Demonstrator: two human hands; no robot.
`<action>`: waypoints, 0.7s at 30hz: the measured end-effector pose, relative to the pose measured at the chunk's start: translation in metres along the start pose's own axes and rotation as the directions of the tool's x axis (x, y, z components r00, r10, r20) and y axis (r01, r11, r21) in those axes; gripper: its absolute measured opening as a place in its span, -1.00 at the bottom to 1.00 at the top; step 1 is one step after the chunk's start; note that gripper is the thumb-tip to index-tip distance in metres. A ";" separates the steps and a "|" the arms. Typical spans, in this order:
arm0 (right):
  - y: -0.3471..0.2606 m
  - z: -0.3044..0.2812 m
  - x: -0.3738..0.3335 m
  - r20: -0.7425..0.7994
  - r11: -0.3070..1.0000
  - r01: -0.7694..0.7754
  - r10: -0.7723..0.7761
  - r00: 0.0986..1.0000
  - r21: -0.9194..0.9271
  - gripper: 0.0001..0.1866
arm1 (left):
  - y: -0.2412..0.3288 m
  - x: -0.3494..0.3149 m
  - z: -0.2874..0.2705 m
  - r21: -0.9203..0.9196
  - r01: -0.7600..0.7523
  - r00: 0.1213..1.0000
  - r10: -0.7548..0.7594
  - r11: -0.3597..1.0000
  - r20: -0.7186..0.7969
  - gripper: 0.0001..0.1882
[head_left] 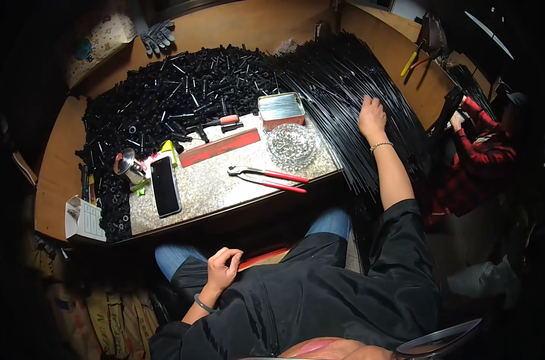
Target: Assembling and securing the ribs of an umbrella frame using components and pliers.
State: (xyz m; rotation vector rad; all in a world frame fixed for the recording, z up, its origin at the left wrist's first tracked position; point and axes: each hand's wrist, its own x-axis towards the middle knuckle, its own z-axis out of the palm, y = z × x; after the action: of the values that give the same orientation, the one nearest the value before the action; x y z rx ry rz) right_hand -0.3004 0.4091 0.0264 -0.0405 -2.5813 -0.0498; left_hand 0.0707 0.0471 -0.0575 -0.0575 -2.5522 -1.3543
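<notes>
My right hand reaches over the heap of long thin black rods on the right part of the bench. Its fingers are bent and close together against the rods; whether they grip one is hidden. Down by my lap, my left hand is closed, thumb against the curled forefinger, and what it may hold does not show. Red-handled pincers lie at the bench's front edge. Behind them stand a clear glass dish of small metal pieces and a tin of thin metal pins.
A large pile of short black tubular parts covers the back and left. A phone, a red bar, a metal canister and a small white box are at the left. Another person in a checked shirt works at the right.
</notes>
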 end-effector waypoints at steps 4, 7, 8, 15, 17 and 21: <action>0.005 0.001 0.004 0.139 0.996 0.016 -0.004 0.990 -0.083 -0.79 | -0.002 -0.001 0.000 -0.005 -0.001 1.000 0.000 1.000 -0.007 -0.94; 0.010 -0.004 0.006 0.178 0.999 -0.021 0.025 0.984 -0.028 -0.78 | -0.003 -0.003 -0.001 -0.012 0.011 1.000 -0.011 1.000 -0.013 -0.94; 0.015 0.003 0.008 0.133 0.999 -0.019 0.025 0.991 -0.050 -0.79 | -0.003 -0.003 -0.001 -0.010 0.005 1.000 -0.005 1.000 -0.009 -0.94; 0.019 -0.032 0.018 0.103 1.000 0.007 -0.008 0.995 0.008 -0.74 | -0.008 -0.004 0.001 -0.005 -0.023 0.999 0.022 1.000 -0.024 -0.93; 0.019 -0.040 0.021 0.088 1.000 -0.006 0.005 0.996 0.018 -0.71 | -0.008 -0.002 0.003 -0.013 -0.020 1.000 0.020 1.000 -0.021 -0.93; 0.014 -0.079 0.029 0.095 1.000 -0.015 0.013 0.995 0.020 -0.71 | -0.010 -0.001 0.001 -0.009 -0.039 0.999 0.039 0.999 -0.004 -0.93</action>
State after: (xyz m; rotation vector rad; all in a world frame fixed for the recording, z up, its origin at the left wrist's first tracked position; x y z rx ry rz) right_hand -0.2827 0.4203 0.1087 -0.0546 -2.6757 -0.0160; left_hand 0.0696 0.0421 -0.0658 -0.1059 -2.5283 -1.3507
